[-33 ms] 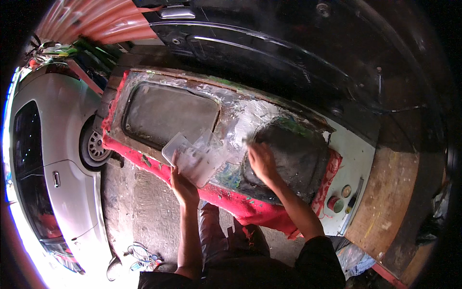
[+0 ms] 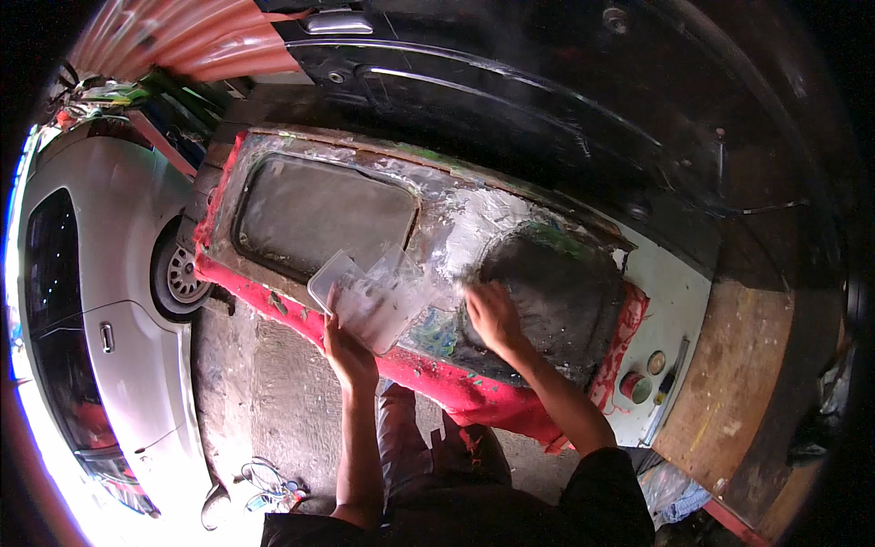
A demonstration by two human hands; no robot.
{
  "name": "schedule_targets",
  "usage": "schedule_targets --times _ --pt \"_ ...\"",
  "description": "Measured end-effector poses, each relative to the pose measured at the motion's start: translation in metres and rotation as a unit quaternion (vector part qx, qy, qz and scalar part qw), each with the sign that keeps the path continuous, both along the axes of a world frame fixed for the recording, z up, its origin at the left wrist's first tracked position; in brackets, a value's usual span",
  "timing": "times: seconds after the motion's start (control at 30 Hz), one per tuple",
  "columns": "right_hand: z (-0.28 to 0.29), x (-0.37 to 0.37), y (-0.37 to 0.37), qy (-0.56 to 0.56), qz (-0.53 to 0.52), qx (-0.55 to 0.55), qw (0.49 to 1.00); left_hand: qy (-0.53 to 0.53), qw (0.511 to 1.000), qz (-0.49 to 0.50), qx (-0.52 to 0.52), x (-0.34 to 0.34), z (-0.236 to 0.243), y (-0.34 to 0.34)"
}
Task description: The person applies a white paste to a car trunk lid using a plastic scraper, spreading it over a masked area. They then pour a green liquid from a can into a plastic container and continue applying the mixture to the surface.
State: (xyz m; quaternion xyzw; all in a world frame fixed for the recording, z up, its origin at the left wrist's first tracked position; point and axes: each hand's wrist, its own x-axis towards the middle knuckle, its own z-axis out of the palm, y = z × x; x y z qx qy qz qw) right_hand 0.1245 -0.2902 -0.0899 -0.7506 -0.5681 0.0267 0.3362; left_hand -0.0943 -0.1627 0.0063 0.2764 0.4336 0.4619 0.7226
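Note:
My left hand [image 2: 346,354] grips the near edge of a clear plastic sheet [image 2: 365,305] smeared with white paste, held above the panel's front edge. My right hand [image 2: 493,314] is closed, its fingertips down at the panel's middle strip. Whatever is between those fingers is small and blurred, so I cannot make out its kind. The worn panel [image 2: 437,196] has two large rounded dark sections, one on each side of the strip. White paste [image 2: 483,219] lies thickly spread over the strip's far part, just beyond my right hand.
Red cloth [image 2: 456,392] hangs along the panel's near edge. A white board [image 2: 674,301] at right carries a small red-rimmed tin [image 2: 635,387] and a round lid [image 2: 655,362]. A silver car [image 2: 128,301] stands at left, and a dark vehicle body [image 2: 547,100] spans the far side.
My right hand has shifted slightly nearer to me and a little to the left over the strip. The left hand and plastic sheet stay in place.

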Motion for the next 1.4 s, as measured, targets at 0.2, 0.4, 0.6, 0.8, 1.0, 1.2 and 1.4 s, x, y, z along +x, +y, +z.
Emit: schedule_targets --times 0.2,0.4,0.6,0.8,1.0,1.2,1.4 --pt "0.025 0.012 -0.003 0.088 -0.05 0.054 0.993 -0.033 0.999 -0.005 0.022 -0.001 0.008 0.003" --pt "0.001 0.035 0.024 -0.021 -0.049 0.0 0.999 -0.043 0.999 -0.015 0.024 0.009 0.012 0.008" --pt "0.007 0.002 -0.005 0.077 0.007 0.039 0.996 -0.044 0.998 -0.013 0.035 0.002 0.002 0.005" --pt "-0.007 0.044 0.016 0.073 -0.075 0.063 0.993 -0.04 0.999 -0.013 0.034 0.003 0.007 0.005" --pt "-0.003 0.019 -0.01 0.121 -0.015 0.055 0.991 -0.034 0.999 -0.002 0.025 -0.001 0.001 0.005" --pt "-0.008 0.046 0.011 0.04 -0.094 0.068 0.992 -0.045 0.999 -0.007 0.022 0.002 0.0 0.006" --pt "-0.011 -0.005 -0.018 0.09 0.025 0.025 0.995 -0.041 0.999 -0.006 0.026 0.003 0.002 0.008"
